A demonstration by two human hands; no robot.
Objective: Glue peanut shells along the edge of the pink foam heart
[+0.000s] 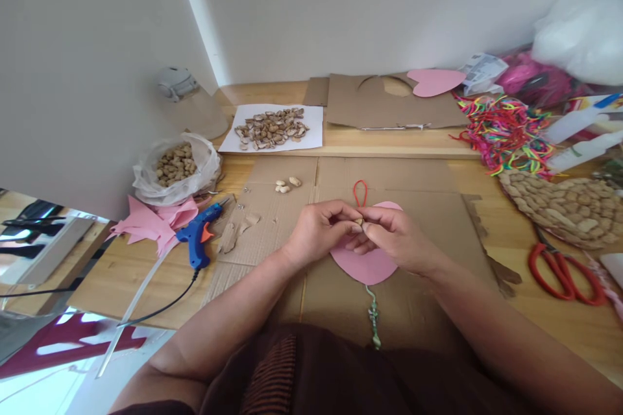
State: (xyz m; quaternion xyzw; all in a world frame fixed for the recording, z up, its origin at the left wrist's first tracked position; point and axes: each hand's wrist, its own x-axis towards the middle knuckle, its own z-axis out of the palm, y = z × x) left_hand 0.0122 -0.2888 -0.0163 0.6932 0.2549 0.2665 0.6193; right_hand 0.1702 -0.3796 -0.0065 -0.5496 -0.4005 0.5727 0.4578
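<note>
My left hand (pixel 324 228) and my right hand (pixel 392 233) meet at the fingertips, pinching a small peanut (pixel 359 222) between them. Much of the peanut is covered by the fingers, so I cannot tell whether it is whole or split. Beneath the hands lies a pink paper heart (pixel 363 267). A red cord loop (pixel 359 192) sticks out above the heart, and a pale green knotted cord (pixel 373 318) hangs from its lower tip. To the left of the hands, several loose peanuts (pixel 283 186) rest on the cardboard sheet (pixel 272 233).
On the left are a blue glue gun (pixel 197 233), pink paper scraps (pixel 148 224) and a bag of peanuts (pixel 178 168). Peanut shells cover a white paper (pixel 316 136) behind. Colourful cords (pixel 509 130), a peanut-covered heart (pixel 567 204) and red-handled scissors (pixel 559 269) lie right.
</note>
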